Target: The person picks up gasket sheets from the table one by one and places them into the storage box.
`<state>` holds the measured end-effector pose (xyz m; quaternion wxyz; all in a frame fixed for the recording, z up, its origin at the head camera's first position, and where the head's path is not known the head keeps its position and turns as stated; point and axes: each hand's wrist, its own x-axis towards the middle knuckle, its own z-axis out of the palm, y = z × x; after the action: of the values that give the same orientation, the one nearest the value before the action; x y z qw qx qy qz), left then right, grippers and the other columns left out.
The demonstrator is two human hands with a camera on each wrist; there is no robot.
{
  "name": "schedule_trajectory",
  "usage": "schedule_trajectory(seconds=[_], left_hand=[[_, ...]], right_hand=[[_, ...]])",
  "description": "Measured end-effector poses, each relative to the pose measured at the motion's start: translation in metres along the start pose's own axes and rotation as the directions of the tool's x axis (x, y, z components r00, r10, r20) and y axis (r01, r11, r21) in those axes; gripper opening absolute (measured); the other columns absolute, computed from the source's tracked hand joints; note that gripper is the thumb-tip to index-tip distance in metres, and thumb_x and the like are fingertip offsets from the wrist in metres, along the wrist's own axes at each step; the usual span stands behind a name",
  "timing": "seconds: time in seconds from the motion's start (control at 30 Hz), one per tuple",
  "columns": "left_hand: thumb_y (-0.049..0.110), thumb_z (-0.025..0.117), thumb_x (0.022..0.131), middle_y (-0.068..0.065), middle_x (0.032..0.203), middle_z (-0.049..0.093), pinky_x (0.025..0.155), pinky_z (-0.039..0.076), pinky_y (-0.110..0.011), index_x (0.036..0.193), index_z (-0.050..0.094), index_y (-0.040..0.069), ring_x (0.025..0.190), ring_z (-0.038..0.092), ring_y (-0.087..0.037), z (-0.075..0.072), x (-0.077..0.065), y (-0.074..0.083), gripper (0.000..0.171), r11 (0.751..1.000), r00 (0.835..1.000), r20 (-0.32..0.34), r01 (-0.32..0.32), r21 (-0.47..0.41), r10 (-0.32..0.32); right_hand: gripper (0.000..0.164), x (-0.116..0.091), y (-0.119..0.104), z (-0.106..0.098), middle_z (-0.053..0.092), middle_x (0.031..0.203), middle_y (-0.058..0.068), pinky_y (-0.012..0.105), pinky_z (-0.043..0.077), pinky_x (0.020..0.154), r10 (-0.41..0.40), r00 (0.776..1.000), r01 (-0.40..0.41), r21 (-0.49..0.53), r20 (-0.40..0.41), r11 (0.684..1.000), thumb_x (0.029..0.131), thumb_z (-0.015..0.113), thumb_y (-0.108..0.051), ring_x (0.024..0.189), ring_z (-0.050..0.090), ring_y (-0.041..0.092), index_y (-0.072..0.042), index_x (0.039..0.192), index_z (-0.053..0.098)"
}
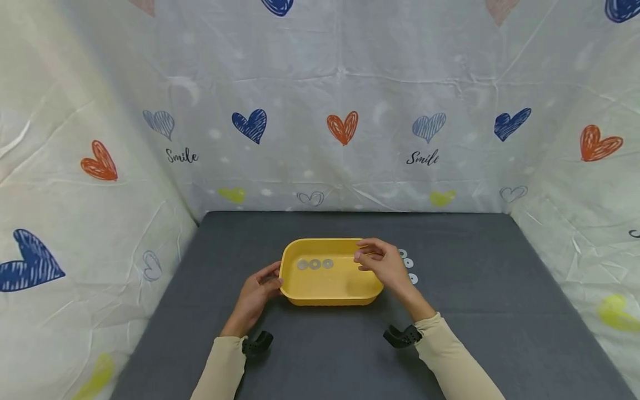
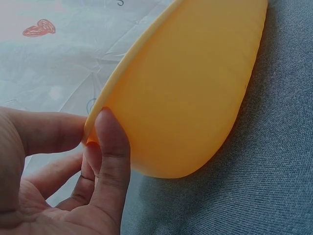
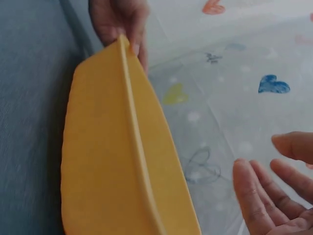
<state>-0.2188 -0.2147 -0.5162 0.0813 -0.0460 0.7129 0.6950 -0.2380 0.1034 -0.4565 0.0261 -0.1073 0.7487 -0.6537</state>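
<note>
A shallow yellow tray (image 1: 330, 300) with rounded corners stands on the dark table. Three flat grey washers (image 1: 315, 264) lie in a row inside it, toward the back left. At the tray's left end my left hand (image 1: 254, 295) pinches the rim between thumb and fingers, as the left wrist view shows close up. My right hand (image 1: 382, 264) hovers over the tray's right end. In the right wrist view its fingers (image 3: 252, 198) are loosely bent, spread from one another, with nothing visible between them. More washers (image 1: 408, 263) lie on the table just right of the tray, partly hidden behind that hand.
The dark grey table (image 1: 480, 266) extends around the tray on all sides. A pale curtain (image 1: 300, 83) printed with hearts closes off the back and both sides. Each wrist carries a black camera mount (image 1: 402, 336).
</note>
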Motion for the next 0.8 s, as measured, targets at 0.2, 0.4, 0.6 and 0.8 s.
schedule_trajectory(seconds=[0.2,0.4,0.6,0.8], left_hand=[[0.004,0.058,0.095,-0.017,0.127,0.047,0.08,0.055,-0.023,0.146,0.045,0.01,0.108,0.059,-0.027,0.001,0.001,-0.002,0.053,1.0,1.0,-0.01,-0.008,0.007,0.008],[0.004,0.058,0.095,-0.015,0.125,0.048,0.079,0.055,-0.023,0.146,0.046,0.01,0.109,0.059,-0.026,0.001,0.002,-0.003,0.053,1.0,1.0,-0.023,-0.004,0.012,0.005],[0.002,0.057,0.094,-0.013,0.124,0.049,0.078,0.055,-0.023,0.146,0.045,0.009,0.107,0.059,-0.027,0.003,0.003,-0.003,0.053,1.0,0.999,-0.035,0.002,0.008,-0.002],[0.003,0.057,0.095,-0.014,0.125,0.048,0.079,0.055,-0.023,0.146,0.045,0.009,0.109,0.058,-0.029,0.002,0.002,-0.003,0.054,1.0,1.0,-0.027,0.004,0.007,-0.004]], right_hand=[[0.031,-0.007,0.003,-0.021,0.067,0.109,0.02,0.029,0.058,0.082,-0.04,0.999,0.037,-0.071,-0.035,0.997,0.092,0.069,-0.016,0.09,0.068,0.015,-0.007,0.121,0.065],[0.033,-0.013,-0.014,-0.036,0.067,0.113,0.02,0.022,0.054,0.08,-0.071,0.996,0.058,-0.2,-0.057,0.978,0.093,0.067,-0.016,0.1,0.066,0.027,-0.004,0.123,0.065],[0.032,-0.022,-0.021,-0.052,0.069,0.111,0.018,0.022,0.053,0.081,-0.113,0.99,0.087,-0.283,-0.078,0.955,0.093,0.067,-0.016,0.099,0.066,0.024,-0.004,0.123,0.066],[0.032,-0.018,0.013,-0.076,0.071,0.107,0.007,0.024,0.054,0.084,-0.122,0.985,0.074,-0.342,-0.12,0.937,0.09,0.071,-0.027,0.096,0.066,0.012,-0.015,0.12,0.069]])
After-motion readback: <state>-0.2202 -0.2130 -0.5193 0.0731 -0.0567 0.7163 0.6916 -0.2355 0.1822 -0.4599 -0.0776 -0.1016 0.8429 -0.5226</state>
